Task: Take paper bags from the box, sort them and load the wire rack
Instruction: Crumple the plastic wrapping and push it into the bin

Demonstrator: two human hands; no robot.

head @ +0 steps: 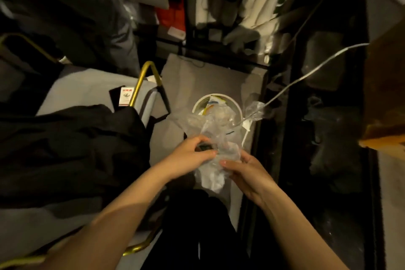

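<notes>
Two hands are seen, what do they hold?

Both hold one crumpled clear plastic wrap (215,138). The left hand (188,155) pinches it between thumb and fingers, around a small dark object (205,147) which I cannot identify. The right hand (243,171) has the fingers curled under the wrap and the thumb on top.

Where are the paper bags?

One flat grey paper bag (210,81) lies just beyond the hands. A white round tub (198,105) stands on it, with more plastic inside. The wrap reaches up to the tub.

And the wire rack?

The black wire rack (188,17) is far, behind the grey bag, and it holds white rolls (260,6). If these are bags, I cannot tell.

And the box?

A brown cardboard box (385,94) is at the right edge. On the left a black garment (65,149) lies beside a gold metal frame (140,81).
</notes>
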